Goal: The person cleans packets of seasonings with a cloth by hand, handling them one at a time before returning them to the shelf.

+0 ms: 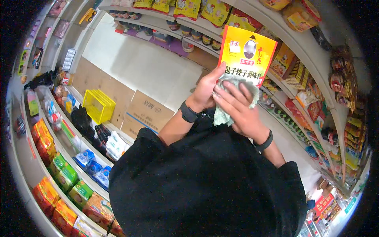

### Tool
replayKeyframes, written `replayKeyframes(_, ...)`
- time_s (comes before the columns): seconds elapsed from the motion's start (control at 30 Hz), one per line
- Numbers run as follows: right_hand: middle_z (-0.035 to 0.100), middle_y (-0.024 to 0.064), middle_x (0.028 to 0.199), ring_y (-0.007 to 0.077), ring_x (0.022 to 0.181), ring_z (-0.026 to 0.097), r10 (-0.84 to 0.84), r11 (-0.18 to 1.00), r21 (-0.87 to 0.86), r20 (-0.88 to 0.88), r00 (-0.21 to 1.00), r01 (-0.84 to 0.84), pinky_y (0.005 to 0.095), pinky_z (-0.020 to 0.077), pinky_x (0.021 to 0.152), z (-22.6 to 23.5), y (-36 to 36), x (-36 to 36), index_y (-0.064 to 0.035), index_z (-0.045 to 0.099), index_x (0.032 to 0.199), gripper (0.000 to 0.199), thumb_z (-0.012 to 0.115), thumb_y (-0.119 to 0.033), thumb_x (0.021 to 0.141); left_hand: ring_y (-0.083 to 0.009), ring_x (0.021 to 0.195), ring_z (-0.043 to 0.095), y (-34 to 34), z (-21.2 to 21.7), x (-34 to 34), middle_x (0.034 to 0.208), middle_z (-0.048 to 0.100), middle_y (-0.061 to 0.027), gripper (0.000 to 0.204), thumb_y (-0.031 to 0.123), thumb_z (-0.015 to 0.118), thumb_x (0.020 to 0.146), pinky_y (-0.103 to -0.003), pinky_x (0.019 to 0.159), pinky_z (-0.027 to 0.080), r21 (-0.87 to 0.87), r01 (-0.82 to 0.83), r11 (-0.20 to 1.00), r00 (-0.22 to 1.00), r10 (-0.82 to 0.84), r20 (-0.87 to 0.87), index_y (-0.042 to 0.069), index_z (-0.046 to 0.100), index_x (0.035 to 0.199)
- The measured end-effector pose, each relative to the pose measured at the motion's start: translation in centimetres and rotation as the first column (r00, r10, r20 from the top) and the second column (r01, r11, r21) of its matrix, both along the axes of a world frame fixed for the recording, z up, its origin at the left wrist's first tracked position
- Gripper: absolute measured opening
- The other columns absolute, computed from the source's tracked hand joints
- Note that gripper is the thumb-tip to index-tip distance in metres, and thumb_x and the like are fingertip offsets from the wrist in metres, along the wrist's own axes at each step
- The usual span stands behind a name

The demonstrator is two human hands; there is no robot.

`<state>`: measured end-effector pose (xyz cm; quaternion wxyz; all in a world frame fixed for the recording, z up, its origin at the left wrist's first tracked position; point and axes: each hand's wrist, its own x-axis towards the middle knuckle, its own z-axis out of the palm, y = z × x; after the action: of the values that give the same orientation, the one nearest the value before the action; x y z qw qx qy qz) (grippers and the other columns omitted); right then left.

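Observation:
A yellow seasoning packet with a red edge (244,55) is held upright in front of me. My left hand (206,89) grips its lower left edge, with the thumb showing on the front. Across the lower front of the packet lies a pale green cloth (224,115), crumpled. My right hand (239,103) presses this cloth against the packet, its fingers laid over the fabric. The packet's bottom edge is hidden behind the cloth and fingers. Each wrist wears a dark band.
Shelves with yellow packets (187,8) and jars (302,17) curve around the far side and right. On the left, shelves carry green boxes (63,173) and blue packs (92,162). A yellow basket (98,106) stands near flattened cardboard (146,112) on the floor.

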<state>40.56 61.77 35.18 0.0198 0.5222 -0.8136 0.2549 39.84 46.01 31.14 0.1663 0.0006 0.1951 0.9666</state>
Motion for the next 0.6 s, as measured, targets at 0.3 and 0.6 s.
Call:
replayKeyframes(0.3, 0.039, 0.0098, 0.137, 0.0277, 0.129, 0.031, -0.341, 0.940, -0.079, -0.155, 0.927, 0.332, 0.0443, 0.0204, 0.107, 2.4, 0.1, -2.9, -0.0086, 0.042, 0.130, 0.066, 0.049, 0.002, 0.065, -0.0240, 0.116, 0.048, 0.2, 0.3, 1.2, 0.130, 0.045, -0.0102, 0.047, 0.034, 0.032, 0.096, -0.037, 0.097, 0.039, 0.043, 0.013, 0.999, 0.998, -0.010, -0.070, 0.007, 0.030, 0.135)
replayKeyframes(0.6, 0.038, 0.0115, 0.137, 0.0293, 0.129, 0.033, -0.153, 0.988, 0.001, -0.019, 0.988, 0.153, 0.0442, 0.0247, 0.106, 0.3, -0.9, 0.7, -0.0044, 0.041, 0.128, 0.063, 0.046, 0.002, 0.066, -0.0204, 0.111, 0.049, 0.2, 0.2, 0.8, 0.124, 0.049, -0.0119, 0.044, 0.030, 0.031, 0.097, -0.033, 0.096, 0.038, -0.047, -0.073, 0.996, 0.997, 0.071, -0.037, 0.002, 0.037, 0.130)
